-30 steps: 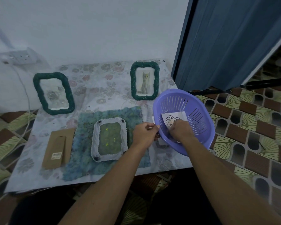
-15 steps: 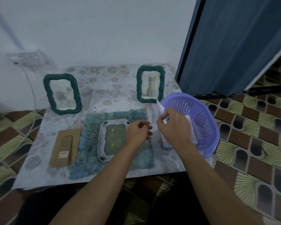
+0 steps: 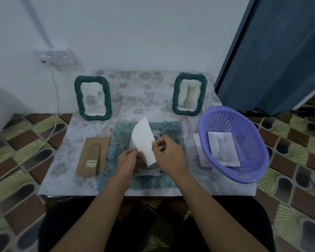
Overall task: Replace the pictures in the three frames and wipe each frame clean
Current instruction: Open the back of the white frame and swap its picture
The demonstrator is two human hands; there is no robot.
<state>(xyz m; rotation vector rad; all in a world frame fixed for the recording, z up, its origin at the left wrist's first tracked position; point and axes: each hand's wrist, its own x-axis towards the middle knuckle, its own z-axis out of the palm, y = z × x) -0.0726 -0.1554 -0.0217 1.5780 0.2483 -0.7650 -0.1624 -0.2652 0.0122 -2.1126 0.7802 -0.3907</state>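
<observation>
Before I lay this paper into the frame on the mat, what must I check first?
1. Paper held by both hands, left hand and right hand: ok.
2. Printed side facing the right way: cannot tell, only a blank white side shows.
3. Backing board off the white frame, lying to its left: ok.
4. Frame opening free: cannot tell, hands and paper cover it.
5. Paper square to the frame: not ok, it is tilted.
</observation>
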